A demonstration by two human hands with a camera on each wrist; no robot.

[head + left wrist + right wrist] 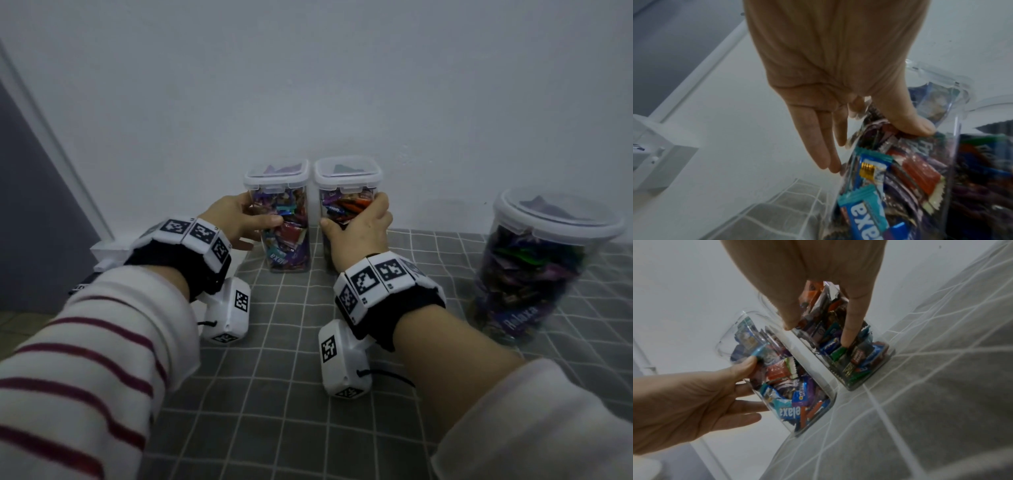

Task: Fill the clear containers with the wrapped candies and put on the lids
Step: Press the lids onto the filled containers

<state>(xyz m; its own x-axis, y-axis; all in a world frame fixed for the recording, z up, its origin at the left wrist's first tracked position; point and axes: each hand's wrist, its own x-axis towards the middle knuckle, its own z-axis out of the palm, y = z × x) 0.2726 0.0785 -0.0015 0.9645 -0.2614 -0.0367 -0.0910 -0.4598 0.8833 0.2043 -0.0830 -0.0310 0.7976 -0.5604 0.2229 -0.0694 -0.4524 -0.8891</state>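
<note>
Grip: left hand (236, 219) wraps left square container (286, 236), thumb in front, fingers behind; right hand (359, 229) clasps right square container (346, 205) likewise.
Pose: both forearms reach forward, wrists low over checked cloth (274, 411).
Position: containers upright, side by side against wall (308, 85); round container (534, 270) well apart, right.
Progress: all three hold wrapped candies (781, 371), lids (275, 171) on; likely near done.
</note>
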